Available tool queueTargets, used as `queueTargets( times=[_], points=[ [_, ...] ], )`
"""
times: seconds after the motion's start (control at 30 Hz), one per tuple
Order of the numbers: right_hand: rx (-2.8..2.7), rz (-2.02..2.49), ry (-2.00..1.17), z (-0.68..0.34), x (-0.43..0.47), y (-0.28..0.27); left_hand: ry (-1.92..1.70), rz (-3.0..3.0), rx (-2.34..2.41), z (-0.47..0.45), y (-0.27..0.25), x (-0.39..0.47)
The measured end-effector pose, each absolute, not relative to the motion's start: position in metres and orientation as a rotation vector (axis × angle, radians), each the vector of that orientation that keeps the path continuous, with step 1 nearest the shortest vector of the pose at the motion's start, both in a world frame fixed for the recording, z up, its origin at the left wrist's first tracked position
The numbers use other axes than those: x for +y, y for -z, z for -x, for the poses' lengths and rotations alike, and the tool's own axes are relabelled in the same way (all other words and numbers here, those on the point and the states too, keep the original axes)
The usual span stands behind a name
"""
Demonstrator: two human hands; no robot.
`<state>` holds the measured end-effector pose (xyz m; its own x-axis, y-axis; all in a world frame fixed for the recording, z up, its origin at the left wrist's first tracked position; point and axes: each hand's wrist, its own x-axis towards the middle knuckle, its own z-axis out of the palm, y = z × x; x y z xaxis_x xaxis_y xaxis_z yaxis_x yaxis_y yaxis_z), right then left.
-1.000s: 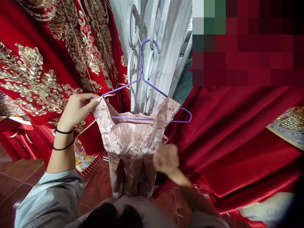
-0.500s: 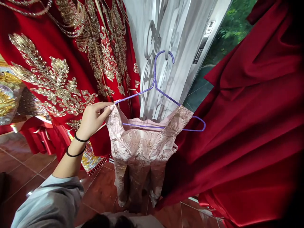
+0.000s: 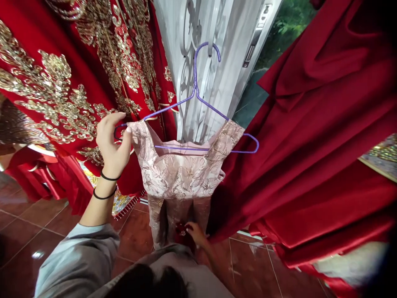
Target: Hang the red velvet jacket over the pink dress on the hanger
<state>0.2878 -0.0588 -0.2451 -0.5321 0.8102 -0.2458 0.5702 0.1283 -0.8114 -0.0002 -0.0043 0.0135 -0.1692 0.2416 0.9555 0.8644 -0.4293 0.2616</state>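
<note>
A pale pink dress point(image 3: 182, 174) with a raised floral pattern hangs on a purple hanger point(image 3: 172, 106), both shoulder straps over its arms. The hanger's hook is up by the white metal bars. My left hand point(image 3: 113, 142), two black bands on its wrist, is beside the left strap. Its thumb and fingers are apart around the hanger's left end, the thumb tip close to the strap edge. Low in front of the skirt, my right hand point(image 3: 196, 232) pinches a small dark red piece point(image 3: 181, 230) with shiny beads; its exact kind is unclear.
Red garments with gold sequin embroidery point(image 3: 62, 82) hang at the left. A plain dark red gown point(image 3: 310, 124) fills the right side. Behind the hanger stands a white grille door point(image 3: 229, 62) with a metal lock plate. Reddish tiles point(image 3: 133, 236) cover the floor.
My left thumb and fingers have parted from the strap, which now lies over the hanger's left arm. My right hand has come into view low down with the dark red beaded piece.
</note>
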Motion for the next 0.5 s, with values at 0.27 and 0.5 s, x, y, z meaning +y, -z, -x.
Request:
queueTargets(
  times=[0.27,0.5],
  points=[
    [-1.951,0.697,-1.039,-0.339,-0.008,0.056,1.799,2.533,-1.176,-0.049,0.061,-0.042],
    [-1.653,0.395,-0.771,-0.313,0.03,-0.071,1.833,2.917,-1.626,-0.079,0.099,-0.031]
  ],
)
